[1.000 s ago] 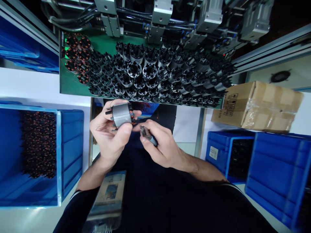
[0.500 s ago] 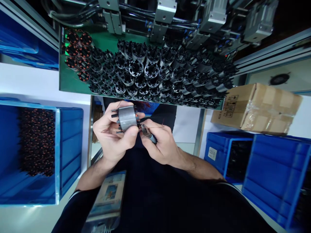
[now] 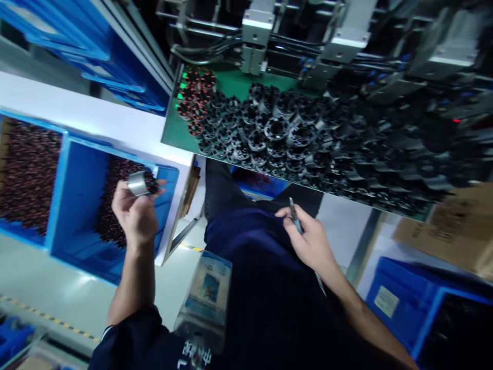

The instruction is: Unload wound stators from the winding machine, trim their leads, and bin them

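Observation:
My left hand (image 3: 134, 210) is shut on a steel motor stator (image 3: 137, 184), and holds it above the wound stators in a blue crate (image 3: 115, 152). The stator's coils and slots are hidden from this angle. Well apart to the right, my right hand (image 3: 308, 237) grips a slim tool with a blue handle (image 3: 295, 220), its metal tip pointing up. Nothing else touches either hand. A green board (image 3: 246, 79) holds dense rows of black stators, some with copper windings, beyond my hands.
Pneumatic actuators (image 3: 256, 36) and black hoses run along the board's far side. A second section of wound stators (image 3: 29, 174) lies left of the crate. A cardboard box (image 3: 454, 231) and a blue crate (image 3: 400, 313) stand to the right. A clear badge pouch (image 3: 204, 303) hangs at my chest.
My hands have separated: the left carried the stator leftward over the crate, and the right moved away with the tool. The whole view has swung and tilted.

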`<state>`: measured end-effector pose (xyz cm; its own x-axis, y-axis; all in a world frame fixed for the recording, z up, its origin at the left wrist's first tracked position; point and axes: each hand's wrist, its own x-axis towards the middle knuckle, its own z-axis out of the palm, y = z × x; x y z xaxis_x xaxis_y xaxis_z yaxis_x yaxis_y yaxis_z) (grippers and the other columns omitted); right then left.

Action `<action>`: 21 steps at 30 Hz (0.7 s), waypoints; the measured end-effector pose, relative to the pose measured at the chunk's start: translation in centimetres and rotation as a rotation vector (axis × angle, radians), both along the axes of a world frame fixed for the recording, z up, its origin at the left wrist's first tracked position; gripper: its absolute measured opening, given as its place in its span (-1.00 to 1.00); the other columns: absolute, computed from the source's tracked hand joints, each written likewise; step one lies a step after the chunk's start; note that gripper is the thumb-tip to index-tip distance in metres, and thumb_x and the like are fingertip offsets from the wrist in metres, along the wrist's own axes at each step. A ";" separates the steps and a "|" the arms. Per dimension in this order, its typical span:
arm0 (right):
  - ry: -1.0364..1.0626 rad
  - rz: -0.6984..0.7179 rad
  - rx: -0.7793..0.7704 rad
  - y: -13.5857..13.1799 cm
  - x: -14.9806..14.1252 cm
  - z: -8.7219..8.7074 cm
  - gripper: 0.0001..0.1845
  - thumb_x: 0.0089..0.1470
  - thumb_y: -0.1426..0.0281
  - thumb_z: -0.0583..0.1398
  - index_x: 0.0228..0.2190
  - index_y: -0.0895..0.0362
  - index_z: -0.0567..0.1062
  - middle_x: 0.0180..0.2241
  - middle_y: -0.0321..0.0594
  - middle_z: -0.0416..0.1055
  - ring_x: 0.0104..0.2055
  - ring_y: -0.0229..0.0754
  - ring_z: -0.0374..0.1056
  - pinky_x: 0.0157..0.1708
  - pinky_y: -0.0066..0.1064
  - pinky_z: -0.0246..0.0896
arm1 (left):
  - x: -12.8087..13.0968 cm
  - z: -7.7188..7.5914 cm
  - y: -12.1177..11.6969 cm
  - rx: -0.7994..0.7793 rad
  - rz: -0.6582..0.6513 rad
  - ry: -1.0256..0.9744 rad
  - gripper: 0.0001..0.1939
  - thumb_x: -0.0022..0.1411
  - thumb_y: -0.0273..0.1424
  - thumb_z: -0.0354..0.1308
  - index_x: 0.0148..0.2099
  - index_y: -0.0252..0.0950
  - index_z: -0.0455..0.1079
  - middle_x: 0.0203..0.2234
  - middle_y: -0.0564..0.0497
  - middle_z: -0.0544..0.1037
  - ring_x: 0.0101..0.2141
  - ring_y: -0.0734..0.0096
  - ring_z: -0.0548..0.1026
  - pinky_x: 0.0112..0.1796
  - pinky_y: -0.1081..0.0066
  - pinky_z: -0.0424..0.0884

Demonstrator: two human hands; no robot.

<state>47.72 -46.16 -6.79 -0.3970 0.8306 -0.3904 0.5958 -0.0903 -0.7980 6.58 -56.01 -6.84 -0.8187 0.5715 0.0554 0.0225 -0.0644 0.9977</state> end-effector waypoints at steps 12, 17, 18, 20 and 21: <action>-0.073 0.286 0.034 0.4 -1.9 -1.3 -0.64 0.53 0.10 0.18 -0.01 -0.02 0.73 -0.23 -0.30 0.79 -0.39 -0.21 0.58 -0.18 -0.35 0.47 | -19.6 -9.8 -6.3 -0.880 -0.259 0.836 -0.61 0.41 0.00 0.47 -0.02 -0.21 0.79 0.17 -0.22 0.76 0.26 -0.07 0.65 0.40 -0.02 0.54; -0.104 0.315 0.079 0.5 -3.1 -0.4 -0.67 0.52 0.11 0.20 -0.02 -0.05 0.73 -0.19 -0.28 0.82 -0.35 -0.17 0.63 -0.13 -0.32 0.51 | -20.0 -13.3 -3.5 -1.093 -0.468 0.927 -0.61 0.45 -0.05 0.41 0.05 -0.22 0.85 0.27 -0.33 0.64 0.33 -0.30 0.52 0.39 -0.15 0.50; -0.110 0.318 0.079 0.5 -3.1 -0.4 -0.67 0.52 0.11 0.20 -0.02 -0.05 0.73 -0.19 -0.27 0.82 -0.37 -0.17 0.62 -0.14 -0.31 0.51 | -20.2 -13.6 -3.1 -1.125 -0.473 0.939 -0.61 0.45 -0.08 0.40 0.08 -0.24 0.84 0.28 -0.35 0.63 0.33 -0.33 0.50 0.40 -0.17 0.49; -0.111 0.320 0.071 0.2 -3.1 -0.5 -0.67 0.52 0.10 0.20 -0.02 -0.05 0.73 -0.25 -0.28 0.80 -0.42 -0.17 0.57 -0.20 -0.30 0.51 | -20.2 -13.7 -2.7 -1.181 -0.445 0.954 -0.56 0.44 -0.10 0.39 0.16 -0.28 0.78 0.33 -0.40 0.59 0.37 -0.38 0.46 0.42 -0.20 0.46; -0.109 0.316 0.068 0.0 -3.0 -0.7 -0.67 0.52 0.10 0.20 -0.02 -0.05 0.73 -0.27 -0.27 0.79 -0.44 -0.16 0.56 -0.22 -0.29 0.51 | -20.1 -13.6 -2.6 -1.211 -0.414 0.953 -0.53 0.43 -0.10 0.39 0.21 -0.31 0.74 0.35 -0.43 0.57 0.39 -0.39 0.45 0.42 -0.20 0.45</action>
